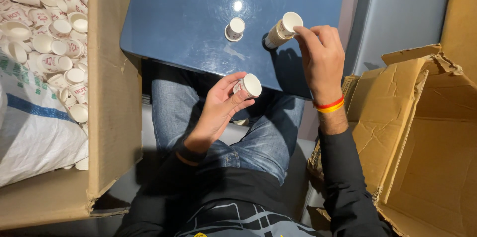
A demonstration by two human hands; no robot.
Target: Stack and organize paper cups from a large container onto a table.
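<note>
White paper cup with red print (247, 86), small, tilted, held in left hand (216, 110); fingers (233, 79) curled around its wall, above the lap. Right hand (322, 58): fingers (304, 33) pinch rim of tall leaning stack of white paper cups (282, 30) on glossy blue desk (198, 18). Just left of those fingers, single short white cup (235, 29) on desk. Far left, cardboard box (113, 93) heaped with loose cups.

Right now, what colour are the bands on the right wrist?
Red and yellow wristbands, seen in the head view, on the right hand.
</note>
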